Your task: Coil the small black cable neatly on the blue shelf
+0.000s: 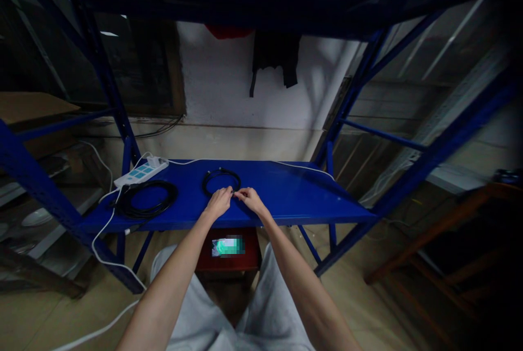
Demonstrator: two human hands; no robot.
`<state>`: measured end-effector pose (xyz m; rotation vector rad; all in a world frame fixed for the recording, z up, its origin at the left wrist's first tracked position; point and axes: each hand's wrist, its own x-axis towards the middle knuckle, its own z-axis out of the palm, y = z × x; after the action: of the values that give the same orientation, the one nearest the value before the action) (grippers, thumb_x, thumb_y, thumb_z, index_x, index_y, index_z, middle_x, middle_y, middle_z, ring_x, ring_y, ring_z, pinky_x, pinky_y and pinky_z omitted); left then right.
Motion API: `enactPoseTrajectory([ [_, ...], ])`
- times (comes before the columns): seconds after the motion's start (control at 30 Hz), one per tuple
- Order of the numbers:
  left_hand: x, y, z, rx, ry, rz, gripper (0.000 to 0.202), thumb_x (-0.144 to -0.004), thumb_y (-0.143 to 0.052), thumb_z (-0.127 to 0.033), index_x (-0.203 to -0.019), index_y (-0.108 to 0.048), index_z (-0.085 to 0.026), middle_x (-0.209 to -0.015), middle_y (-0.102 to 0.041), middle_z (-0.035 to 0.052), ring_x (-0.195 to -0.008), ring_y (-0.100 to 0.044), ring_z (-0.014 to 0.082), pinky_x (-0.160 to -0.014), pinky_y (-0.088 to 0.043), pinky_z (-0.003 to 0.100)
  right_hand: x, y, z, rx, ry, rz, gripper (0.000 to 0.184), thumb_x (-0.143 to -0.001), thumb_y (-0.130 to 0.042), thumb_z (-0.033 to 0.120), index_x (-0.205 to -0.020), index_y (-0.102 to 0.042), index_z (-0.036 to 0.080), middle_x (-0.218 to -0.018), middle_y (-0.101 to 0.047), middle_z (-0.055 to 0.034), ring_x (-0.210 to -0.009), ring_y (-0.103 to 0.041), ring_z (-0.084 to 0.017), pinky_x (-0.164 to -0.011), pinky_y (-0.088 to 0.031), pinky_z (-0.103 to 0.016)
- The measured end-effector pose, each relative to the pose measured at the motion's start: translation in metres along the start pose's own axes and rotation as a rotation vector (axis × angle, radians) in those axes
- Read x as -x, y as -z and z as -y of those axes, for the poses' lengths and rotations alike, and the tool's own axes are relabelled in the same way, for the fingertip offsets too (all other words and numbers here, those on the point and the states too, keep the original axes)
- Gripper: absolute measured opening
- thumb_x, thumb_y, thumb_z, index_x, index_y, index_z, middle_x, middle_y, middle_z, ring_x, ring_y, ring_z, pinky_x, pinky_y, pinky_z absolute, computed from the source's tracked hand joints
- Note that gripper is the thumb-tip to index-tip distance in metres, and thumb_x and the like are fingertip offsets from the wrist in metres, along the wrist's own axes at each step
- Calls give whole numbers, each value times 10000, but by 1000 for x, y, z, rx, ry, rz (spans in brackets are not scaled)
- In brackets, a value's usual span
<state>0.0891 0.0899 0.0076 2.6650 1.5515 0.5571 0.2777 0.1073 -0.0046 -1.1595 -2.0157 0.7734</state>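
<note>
A small black coiled cable point(221, 175) lies on the blue metal shelf point(294, 193). My left hand point(219, 201) and my right hand point(249, 198) meet at the coil's near edge. Both have fingers pinched together on the cable's near end, which is too small to make out clearly. A larger black cable coil point(146, 198) lies to the left on the shelf, apart from my hands.
A white power strip point(141, 171) with a white cord sits at the shelf's back left. Blue rack uprights point(108, 84) frame the shelf. A red stool with a lit phone point(227, 246) stands under the shelf. Wooden furniture point(449, 242) stands at the right.
</note>
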Motion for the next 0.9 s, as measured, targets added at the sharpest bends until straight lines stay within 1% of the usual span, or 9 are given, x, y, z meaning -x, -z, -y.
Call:
enactPoseTrajectory([
  [0.1, -4, -4, 3, 55, -23, -27, 203, -1019, -374, -228, -1064, -568, -186, -967, -684, 108, -938, -655, 229, -818, -460, 311, 4, 1, 11, 83, -29, -80, 415, -855, -616, 548, -839, -773, 164, -692, -694, -28, -668, -548, -157, -642, -386, -243],
  [0.17, -6, -7, 4, 115, -55, -58, 213, -1025, -377, -259, -1023, -581, -198, -945, -683, 97, -927, -652, 227, -807, -454, 309, 5, 1, 14, 119, -45, -90, 367, -820, -671, 526, -838, -779, 176, -733, -718, -31, -681, -563, -161, -660, -401, -248],
  [0.27, -8, -10, 7, 207, -111, -86, 250, -1032, -378, -291, -944, -598, -214, -895, -678, 73, -898, -647, 214, -804, -440, 301, 5, 0, 11, 153, -58, -100, 291, -793, -718, 474, -819, -779, 191, -770, -737, -39, -707, -584, -170, -689, -414, -258],
  [0.37, -8, -12, 8, 260, -129, -111, 280, -1036, -371, -302, -911, -606, -215, -864, -673, 65, -873, -644, 207, -792, -427, 297, 4, -1, 4, 166, -42, -103, 255, -787, -736, 446, -809, -774, 195, -791, -743, -43, -724, -596, -171, -703, -413, -258],
  [0.5, -9, -13, 8, 281, -112, -115, 301, -1038, -364, -298, -871, -599, -211, -855, -673, 63, -860, -642, 202, -778, -412, 294, 4, -2, 0, 168, -22, -93, 261, -769, -768, 447, -821, -757, 192, -775, -728, -25, -725, -602, -153, -698, -397, -239],
  [0.63, -10, -12, 8, 275, -63, -95, 302, -1035, -363, -307, -857, -588, -212, -834, -671, 64, -835, -642, 203, -748, -398, 292, 4, -3, 3, 224, -5, -112, 268, -788, -761, 453, -775, -710, 190, -736, -699, -5, -710, -590, -133, -677, -375, -220],
  [0.77, -8, -10, 7, 239, -15, -68, 272, -1022, -372, -278, -888, -599, -211, -846, -675, 77, -851, -646, 212, -753, -393, 293, 4, -5, 14, 374, -71, -129, 299, -769, -780, 447, -692, -658, 186, -681, -649, 9, -656, -559, -124, -622, -322, -222],
  [0.83, -8, -9, 7, 234, -2, -57, 255, -1012, -386, -265, -896, -607, -210, -859, -683, 82, -861, -649, 215, -756, -392, 293, 4, -6, 20, 446, -109, -132, 315, -760, -783, 457, -670, -646, 188, -671, -637, 10, -665, -562, -131, -621, -306, -229],
  [0.9, -8, -9, 8, 253, 14, -45, 244, -1002, -400, -251, -891, -613, -213, -854, -691, 78, -850, -651, 215, -745, -388, 290, 4, -8, 27, 498, -139, -126, 339, -786, -752, 484, -660, -640, 190, -681, -643, 0, -697, -577, -144, -635, -303, -237],
])
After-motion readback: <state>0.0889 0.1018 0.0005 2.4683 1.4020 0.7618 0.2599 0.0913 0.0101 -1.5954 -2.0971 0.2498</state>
